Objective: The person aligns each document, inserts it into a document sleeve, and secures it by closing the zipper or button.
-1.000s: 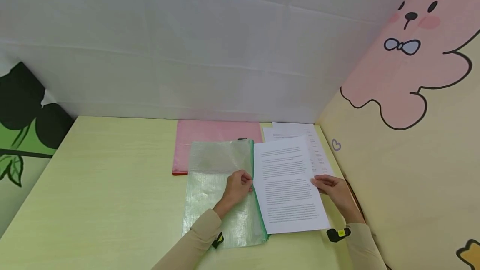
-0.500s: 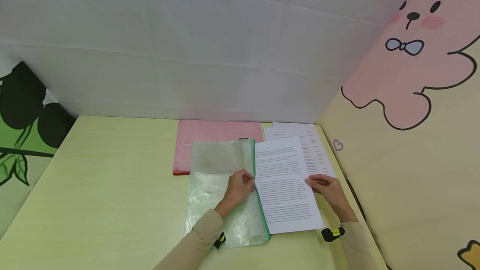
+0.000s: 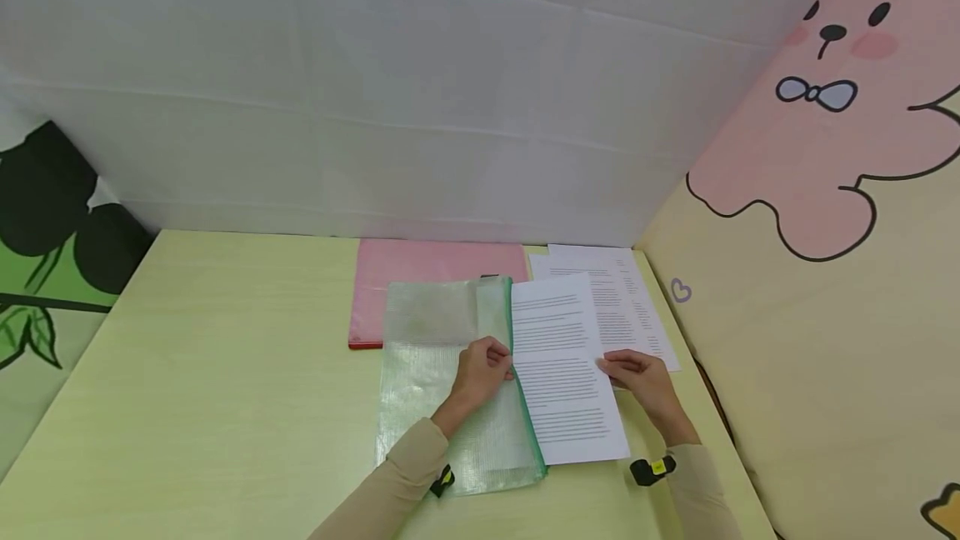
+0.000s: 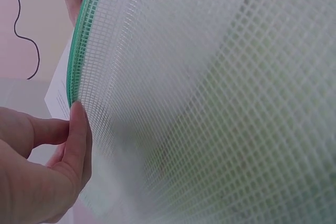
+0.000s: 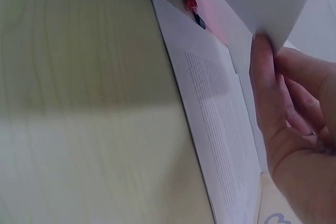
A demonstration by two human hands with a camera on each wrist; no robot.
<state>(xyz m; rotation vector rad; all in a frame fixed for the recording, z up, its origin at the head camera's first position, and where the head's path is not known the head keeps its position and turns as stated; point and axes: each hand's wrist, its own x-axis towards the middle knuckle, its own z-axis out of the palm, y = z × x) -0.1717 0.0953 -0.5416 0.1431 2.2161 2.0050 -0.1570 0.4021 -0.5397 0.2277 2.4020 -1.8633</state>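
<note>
A clear mesh zip pouch with a green edge lies toward the front of the table. My left hand pinches that green edge at its middle between thumb and fingers. A printed sheet of paper sits partly inside the pouch, its left part behind the green edge. On the sheet's right edge, my right hand pinches the paper with thumb and fingertips. Through the mesh in the left wrist view, a pale patch of the sheet shows.
Behind the mesh pouch lies a pink pouch with a red edge. More printed sheets lie at the back right of the table. A white sheet wall rises behind, and a decorated wall stands on the right.
The printed sheet has slid left, further into the mesh pouch, with my right hand moving along with it. My left hand keeps its pinch on the green edge.
</note>
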